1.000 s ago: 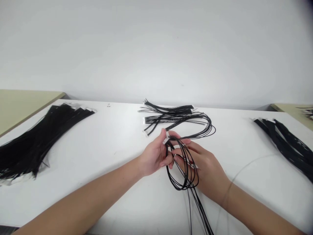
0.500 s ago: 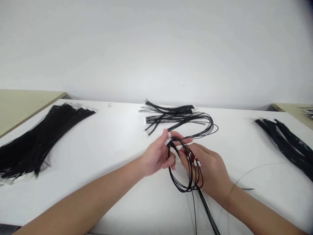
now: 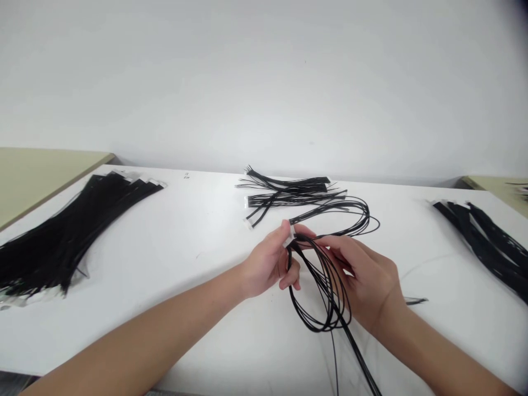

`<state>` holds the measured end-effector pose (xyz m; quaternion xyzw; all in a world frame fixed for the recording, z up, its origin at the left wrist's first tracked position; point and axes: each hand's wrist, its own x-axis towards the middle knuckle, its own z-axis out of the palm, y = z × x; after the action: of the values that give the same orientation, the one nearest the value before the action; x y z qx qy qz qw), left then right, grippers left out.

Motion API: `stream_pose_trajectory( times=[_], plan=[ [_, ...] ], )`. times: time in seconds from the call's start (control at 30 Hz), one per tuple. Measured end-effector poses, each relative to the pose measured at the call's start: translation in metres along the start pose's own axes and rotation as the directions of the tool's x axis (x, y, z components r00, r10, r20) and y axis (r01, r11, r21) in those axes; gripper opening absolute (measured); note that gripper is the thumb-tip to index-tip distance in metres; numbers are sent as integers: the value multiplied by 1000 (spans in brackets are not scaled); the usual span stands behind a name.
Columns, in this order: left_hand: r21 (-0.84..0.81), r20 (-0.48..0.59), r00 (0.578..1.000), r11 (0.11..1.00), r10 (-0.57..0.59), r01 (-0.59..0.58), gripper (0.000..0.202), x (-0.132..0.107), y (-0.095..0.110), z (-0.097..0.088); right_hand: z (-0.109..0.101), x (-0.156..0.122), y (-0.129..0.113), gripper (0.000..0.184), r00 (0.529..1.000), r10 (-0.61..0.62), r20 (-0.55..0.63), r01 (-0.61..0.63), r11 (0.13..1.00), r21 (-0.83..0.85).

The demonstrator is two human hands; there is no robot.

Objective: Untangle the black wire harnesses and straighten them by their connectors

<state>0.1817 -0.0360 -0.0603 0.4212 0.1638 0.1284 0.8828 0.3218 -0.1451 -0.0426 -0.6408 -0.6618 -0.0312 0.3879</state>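
Wires (image 3: 325, 297), thin and black, hang in a loop between both hands above the middle of the white tabletop (image 3: 198, 242). The left hand (image 3: 268, 264) pinches the white plug (image 3: 290, 234) at their end between thumb and fingers. The right hand (image 3: 367, 280) curls around the strands just beside it. A loose bunch of wires (image 3: 289, 195) lies by the far edge, with a thick stack (image 3: 70, 231) toward the left edge and another stack (image 3: 487, 242) near the right edge.
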Motion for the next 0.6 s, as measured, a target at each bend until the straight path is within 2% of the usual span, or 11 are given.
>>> stream_pose_trajectory(
  times=[0.17,0.3,0.5,0.6],
  plan=[
    [39,-15,1000,999,2,-1,45,-1,2,2,-2,3,1,8,999,-7,-32,7,1000,13],
    [34,-28,1000,999,-4,5,45,-1,2,2,-3,3,2,11,997,-62,-50,62,998,13],
    [-32,-40,999,999,5,-6,45,-1,1,2,-8,6,5,10,980,-198,23,199,978,-64],
    [-90,-15,1000,996,20,-21,44,0,0,0,-8,6,6,21,968,-241,71,250,953,-170]
  ],
)
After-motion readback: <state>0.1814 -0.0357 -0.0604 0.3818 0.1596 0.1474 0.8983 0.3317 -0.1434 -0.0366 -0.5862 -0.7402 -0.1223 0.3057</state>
